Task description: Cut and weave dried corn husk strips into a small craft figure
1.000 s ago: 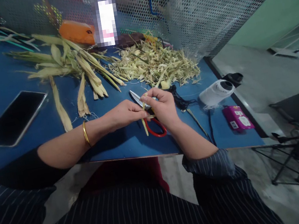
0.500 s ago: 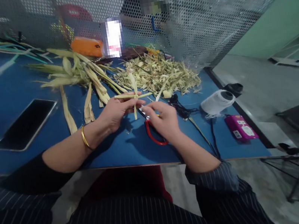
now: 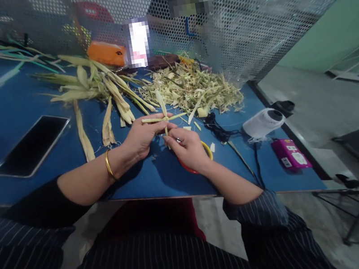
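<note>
With scissors (image 3: 208, 149) below and husk scraps (image 3: 192, 84) beyond, your left hand (image 3: 139, 137) and right hand (image 3: 188, 149) both pinch a husk cross (image 3: 165, 118)

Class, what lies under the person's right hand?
Red and yellow scissor handles show beneath the right hand, on the blue tabletop. The hand covers part; the blades aren't visible.

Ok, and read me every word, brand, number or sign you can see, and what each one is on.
No text can be read.
Purple pack: pale labels, too small and blurred to read.
Orange pack: a dark mark, too small to make out.
Bright panel: pixelated, unreadable.
Phone: dark screen, no text visible.
</note>
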The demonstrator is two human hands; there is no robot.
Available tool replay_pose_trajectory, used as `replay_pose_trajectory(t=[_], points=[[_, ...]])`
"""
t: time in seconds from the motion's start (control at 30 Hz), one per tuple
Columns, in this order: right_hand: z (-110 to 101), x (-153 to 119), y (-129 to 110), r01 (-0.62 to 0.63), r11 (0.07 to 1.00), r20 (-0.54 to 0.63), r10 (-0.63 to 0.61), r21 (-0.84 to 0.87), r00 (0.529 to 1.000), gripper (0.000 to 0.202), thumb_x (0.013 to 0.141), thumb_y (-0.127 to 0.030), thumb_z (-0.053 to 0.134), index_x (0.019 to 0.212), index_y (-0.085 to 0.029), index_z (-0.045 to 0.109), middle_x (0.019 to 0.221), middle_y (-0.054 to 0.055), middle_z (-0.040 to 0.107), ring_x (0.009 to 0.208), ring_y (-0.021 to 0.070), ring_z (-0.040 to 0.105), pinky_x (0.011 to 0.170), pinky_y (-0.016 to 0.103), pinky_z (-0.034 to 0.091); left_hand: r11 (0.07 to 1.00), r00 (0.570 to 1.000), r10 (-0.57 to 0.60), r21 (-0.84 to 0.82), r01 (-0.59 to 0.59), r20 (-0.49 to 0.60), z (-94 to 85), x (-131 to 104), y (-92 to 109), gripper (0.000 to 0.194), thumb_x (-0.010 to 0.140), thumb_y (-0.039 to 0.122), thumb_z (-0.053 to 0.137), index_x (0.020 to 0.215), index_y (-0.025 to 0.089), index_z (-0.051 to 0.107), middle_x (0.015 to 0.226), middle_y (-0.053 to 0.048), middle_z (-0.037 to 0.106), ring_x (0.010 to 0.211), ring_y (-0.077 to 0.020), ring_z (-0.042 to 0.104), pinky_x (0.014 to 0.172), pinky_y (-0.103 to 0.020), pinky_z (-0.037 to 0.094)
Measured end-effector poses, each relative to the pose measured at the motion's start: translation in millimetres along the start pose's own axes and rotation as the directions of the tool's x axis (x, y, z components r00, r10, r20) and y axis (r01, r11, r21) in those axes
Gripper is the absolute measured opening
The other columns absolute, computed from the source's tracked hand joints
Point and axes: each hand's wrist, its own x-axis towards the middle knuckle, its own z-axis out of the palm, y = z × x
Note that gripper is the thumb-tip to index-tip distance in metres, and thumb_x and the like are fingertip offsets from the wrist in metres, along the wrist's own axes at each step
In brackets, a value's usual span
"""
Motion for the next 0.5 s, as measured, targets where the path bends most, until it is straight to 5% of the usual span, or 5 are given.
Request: replay_pose_trajectory(t=[0.2, 0.4, 0.5], points=[[3, 1, 3, -0.034, 0.999, 0.001, 0.034, -0.018, 0.999, 0.031, 0.092, -0.031, 0.049, 0.062, -0.021, 0.050, 0.061, -0.001, 0.053, 0.062, 0.0134, 0.049, 0.066, 0.028, 0.036, 1.000, 0.999, -0.016, 0.016, 0.016, -0.030, -2.9, 4, -1, 0.026, 0.071, 0.014, 0.072, 0.098, 0.011, 0.073, 0.080, -0.006, 0.074, 0.071, -0.0112, 0.065, 0.072, -0.023, 0.051], [-4, 1, 12, -0.227, 0.924, -0.069, 0.260, 0.309, 0.963, 0.026, 0.095, -0.038, 0.046, 0.076, -0.022, 0.054, 0.067, -0.002, 0.061, 0.057, 0.0121, 0.057, 0.062, 0.027, 0.044, 0.994, 0.991, -0.110, -0.010, 0.111, 0.081, -12.5, 3, 23, 0.038, 0.072, 0.022, 0.072, 0.109, 0.015, 0.070, 0.100, -0.009, 0.075, 0.088, -0.0173, 0.070, 0.080, -0.027, 0.055], [-11, 2, 14, -0.229, 0.922, -0.136, 0.282, 0.312, 0.950, 0.023, 0.093, -0.037, 0.050, 0.077, -0.021, 0.056, 0.061, -0.004, 0.059, 0.054, 0.0116, 0.055, 0.061, 0.026, 0.043, 0.982, 0.977, -0.155, -0.086, 0.168, 0.144, -14.5, 1, 34, 0.037, 0.076, 0.034, 0.068, 0.107, 0.013, 0.070, 0.096, -0.013, 0.075, 0.090, -0.0240, 0.072, 0.076, -0.032, 0.057]])
